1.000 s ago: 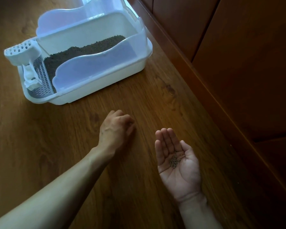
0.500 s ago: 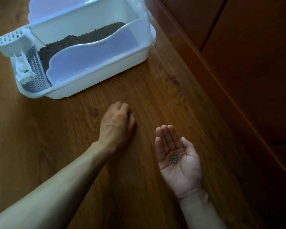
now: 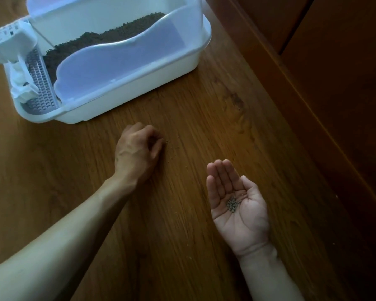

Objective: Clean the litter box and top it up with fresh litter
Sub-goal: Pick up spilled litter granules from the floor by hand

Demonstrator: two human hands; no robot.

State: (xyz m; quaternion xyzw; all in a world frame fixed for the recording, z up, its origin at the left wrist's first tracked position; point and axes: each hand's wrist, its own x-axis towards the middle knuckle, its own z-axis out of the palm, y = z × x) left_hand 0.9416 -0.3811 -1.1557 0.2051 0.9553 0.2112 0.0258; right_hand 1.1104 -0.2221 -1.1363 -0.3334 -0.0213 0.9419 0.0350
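1. The litter box (image 3: 126, 98), white with a translucent raised shield, stands at the upper left on a wood-grain floor (image 3: 204, 118), one end near the dark wooden wall panel (image 3: 334, 83) on the right.
2. Dark litter (image 3: 104, 40) fills the box's main tray, piled higher toward the far side.
3. A white slotted scoop (image 3: 11, 46) sits at the box's left end, above a grated strip (image 3: 40, 85) (what looks like crumpled white paper (image 3: 20, 83) lies beside the strip).
4. The left hand (image 3: 137, 153) is palm down on the floor in front of the box, fingers curled under with the tips at the boards; whether they pinch anything cannot be told.
5. A few tiny specks (image 3: 172, 148) lie scattered on the floor just right of that hand.
6. The right hand (image 3: 237, 205) is held palm up, fingers straight and together, well apart from the left hand.
7. A small cluster of grey litter pellets (image 3: 232, 204) rests in the hollow of its palm.
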